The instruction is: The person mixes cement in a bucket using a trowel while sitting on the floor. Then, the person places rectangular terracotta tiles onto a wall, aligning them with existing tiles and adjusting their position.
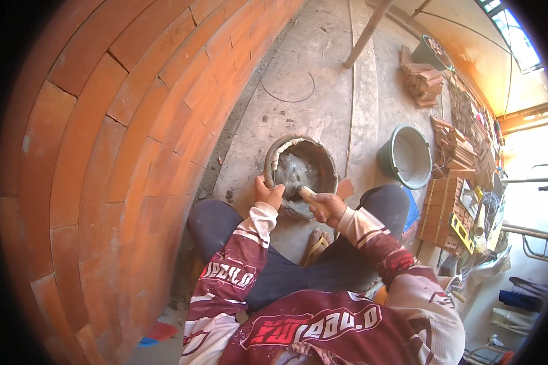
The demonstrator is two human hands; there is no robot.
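A round, mortar-crusted bucket (333, 163) stands on the floor between my bent knees. Wet grey mortar (291, 169) fills part of it. At its near left side, my left hand (268, 193) is closed on the rim, thumb toward the inside. My right hand (329, 208) wraps round the pale wooden handle of a trowel (308, 194) at the bucket's near right side. The trowel's lower end reaches down into the mortar, so its blade is mostly hidden.
An orange brick wall (128, 115) rises close on my left. To the right stand a green bucket (385, 159), stacked bricks (438, 213) and a yellow spirit level (461, 234). Farther off are a slanting pole (369, 33), loose flat bricks (423, 82) and a curved wire (313, 85).
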